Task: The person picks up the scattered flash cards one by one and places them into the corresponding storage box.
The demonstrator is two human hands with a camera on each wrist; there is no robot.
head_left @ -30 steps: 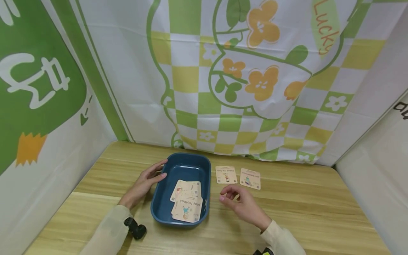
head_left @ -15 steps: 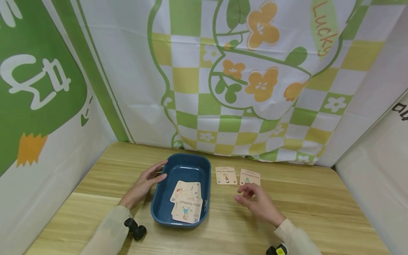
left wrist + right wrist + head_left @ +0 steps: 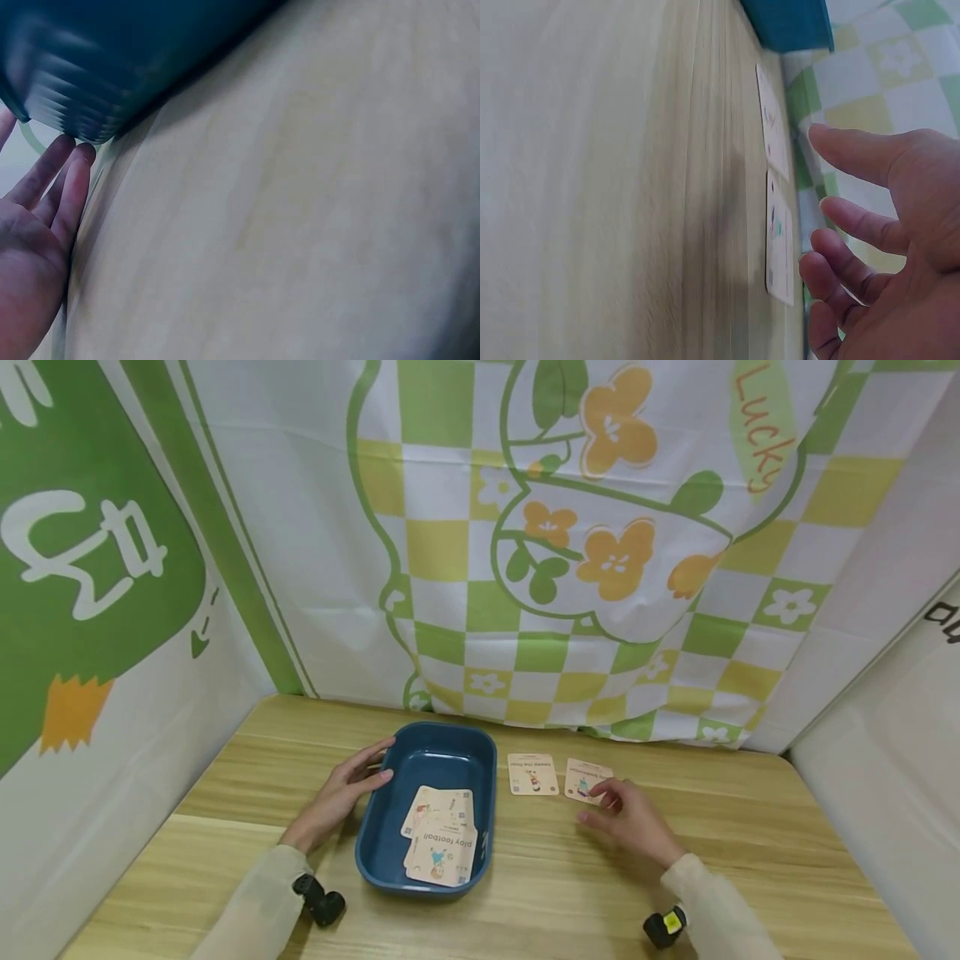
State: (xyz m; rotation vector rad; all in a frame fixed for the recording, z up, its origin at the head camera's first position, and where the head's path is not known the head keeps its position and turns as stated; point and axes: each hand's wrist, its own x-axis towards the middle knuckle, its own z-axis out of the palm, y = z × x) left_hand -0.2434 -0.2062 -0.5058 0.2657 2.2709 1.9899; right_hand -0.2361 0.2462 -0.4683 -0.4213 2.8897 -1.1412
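A dark blue plastic tray (image 3: 426, 764) stands on the table, with several overlapping cards (image 3: 442, 852) lying inside; the top one reads "play football". My left hand (image 3: 341, 793) rests against the tray's left side, thumb at the rim. In the left wrist view its other fingers (image 3: 73, 195) reach out fairly straight to the outer wall. To the right of the tray lie a "sweep the floor" card (image 3: 533, 774) and a badminton card (image 3: 581, 773). Above the badminton card's near right corner hovers my right hand (image 3: 633, 818), fingers loosely bent, thumb apart, nothing held; it partly hides that card.
The wooden table (image 3: 720, 860) meets a hanging cloth (image 3: 525, 668) with checks and flowers at its back edge. More printed cloth (image 3: 97, 568) hangs on the left, and a pale wall (image 3: 892, 760) stands to the right. Each wrist carries a black camera (image 3: 321, 900).
From beside the tray, my right hand has moved right across the table to the badminton card. The left hand, the tray and the cards have stayed in place.
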